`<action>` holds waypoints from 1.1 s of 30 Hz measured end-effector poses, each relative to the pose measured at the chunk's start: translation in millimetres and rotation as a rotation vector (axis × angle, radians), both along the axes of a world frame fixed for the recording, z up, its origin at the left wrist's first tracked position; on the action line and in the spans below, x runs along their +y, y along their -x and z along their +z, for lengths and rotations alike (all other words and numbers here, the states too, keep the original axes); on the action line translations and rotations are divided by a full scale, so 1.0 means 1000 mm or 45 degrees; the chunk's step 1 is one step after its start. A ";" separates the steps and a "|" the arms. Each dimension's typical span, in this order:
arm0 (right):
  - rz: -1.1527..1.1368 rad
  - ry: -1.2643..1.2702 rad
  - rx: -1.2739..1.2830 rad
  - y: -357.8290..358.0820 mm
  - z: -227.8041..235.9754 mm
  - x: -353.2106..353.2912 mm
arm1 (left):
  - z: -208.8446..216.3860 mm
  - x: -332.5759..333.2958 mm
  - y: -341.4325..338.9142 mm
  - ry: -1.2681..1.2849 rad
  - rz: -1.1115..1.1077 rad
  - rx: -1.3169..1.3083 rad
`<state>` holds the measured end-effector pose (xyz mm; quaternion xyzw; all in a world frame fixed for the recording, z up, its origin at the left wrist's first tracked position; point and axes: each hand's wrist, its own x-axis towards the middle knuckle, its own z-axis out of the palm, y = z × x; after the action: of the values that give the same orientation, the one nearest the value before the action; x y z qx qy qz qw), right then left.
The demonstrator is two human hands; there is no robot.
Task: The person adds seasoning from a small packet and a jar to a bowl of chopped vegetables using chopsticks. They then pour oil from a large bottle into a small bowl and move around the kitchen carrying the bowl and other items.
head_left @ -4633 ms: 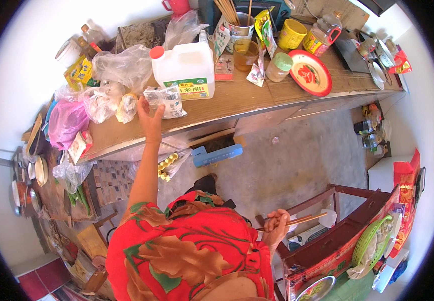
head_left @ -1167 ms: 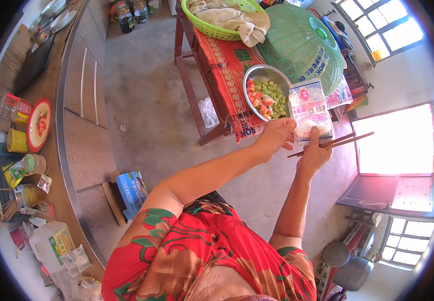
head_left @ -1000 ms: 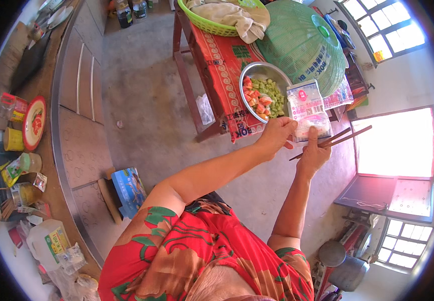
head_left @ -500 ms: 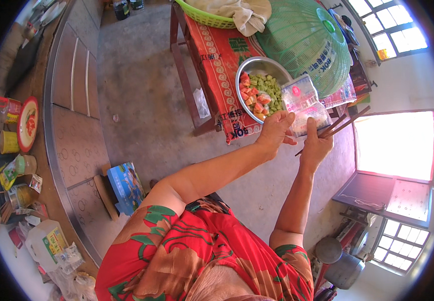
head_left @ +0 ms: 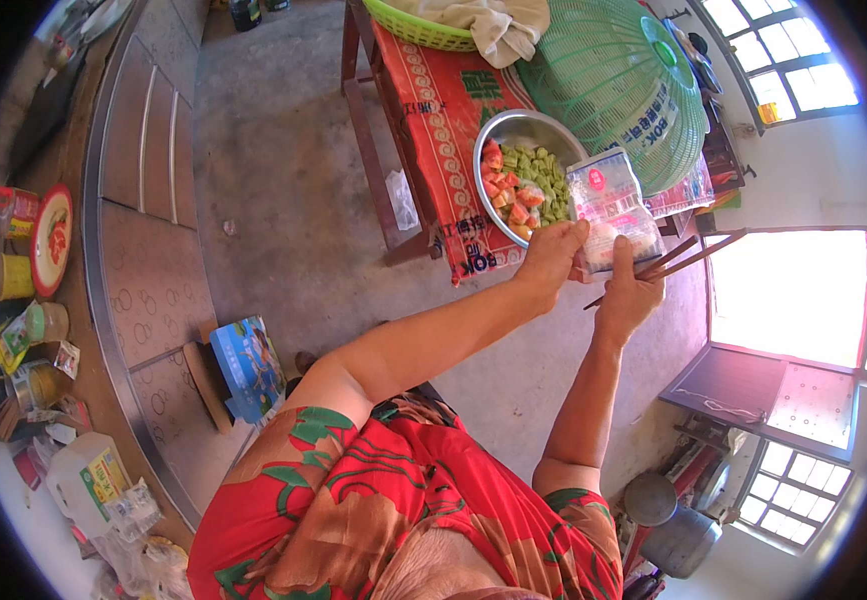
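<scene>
the printed packet [head_left: 605, 200] is just right of the metal bowl [head_left: 527, 126], overlapping its rim in view; whether they touch, i cannot tell. the left hand [head_left: 551, 262] pinches the packet's edge, below the bowl's right side. farther right of the bowl, the right hand [head_left: 630, 300] grips the packet's bottom, thumb on its face, with chopsticks [head_left: 688, 262] caught in the same grasp. that shared grasp looks the weakest: loosening those fingers could let the chopsticks slip. a hard tug might split the wrapper, scattering its contents past the bowl onto the counter [head_left: 421, 150]. the packet hides part of the bowl's right rim; the fingers behind it are hidden, and whether it is open is unclear. the green basket [head_left: 423, 30], above the bowl, is cut off.
</scene>
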<state>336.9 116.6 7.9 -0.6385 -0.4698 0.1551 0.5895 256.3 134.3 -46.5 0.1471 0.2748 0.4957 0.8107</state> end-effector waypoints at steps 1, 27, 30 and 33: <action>-0.004 0.000 -0.001 0.000 -0.001 0.000 | 0.002 -0.001 0.000 0.022 0.004 0.022; -0.067 -0.048 0.072 -0.004 -0.008 -0.001 | 0.009 0.008 -0.007 0.062 0.190 -0.103; -0.064 -0.005 0.012 -0.001 -0.007 -0.002 | -0.004 0.014 -0.006 -0.007 0.158 -0.117; -0.036 0.010 -0.021 -0.004 -0.007 -0.003 | 0.010 0.009 -0.007 0.124 0.203 -0.203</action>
<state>341.1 114.0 1.0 -0.6487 -0.4651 0.1433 0.5851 263.7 143.1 -36.1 0.0453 0.2438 0.5548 0.7942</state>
